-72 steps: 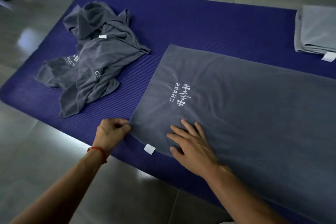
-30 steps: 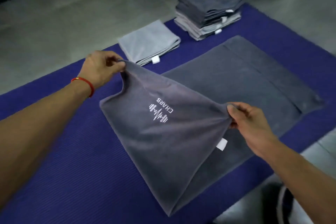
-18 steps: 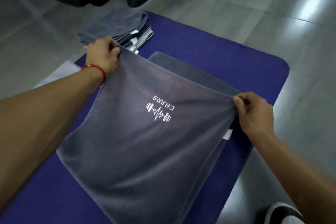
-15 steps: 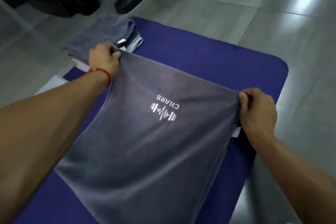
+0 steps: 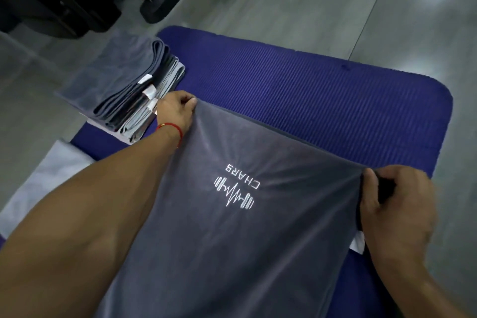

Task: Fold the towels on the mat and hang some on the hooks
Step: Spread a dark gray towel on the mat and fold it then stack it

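A dark grey towel (image 5: 247,245) with a white "CHARS" logo lies doubled over on the purple mat (image 5: 322,100), stretched taut between my hands. My left hand (image 5: 176,111) pinches its far left corner, a red cord round the wrist. At the right, my right hand (image 5: 395,209) grips the other corner, with a white label showing just under it. The lower layer's edge peeks out along the far side of the fold.
A stack of folded grey towels (image 5: 129,90) sits at the mat's far left edge. One lighter folded towel (image 5: 49,175) lies at the left. Black equipment with a rubber foot (image 5: 162,0) stands on the grey tiled floor (image 5: 335,2) beyond.
Both hands have carried the towel's near end over onto its far half and pulled it flat. My view has swung toward the mat's end and the towel stack.
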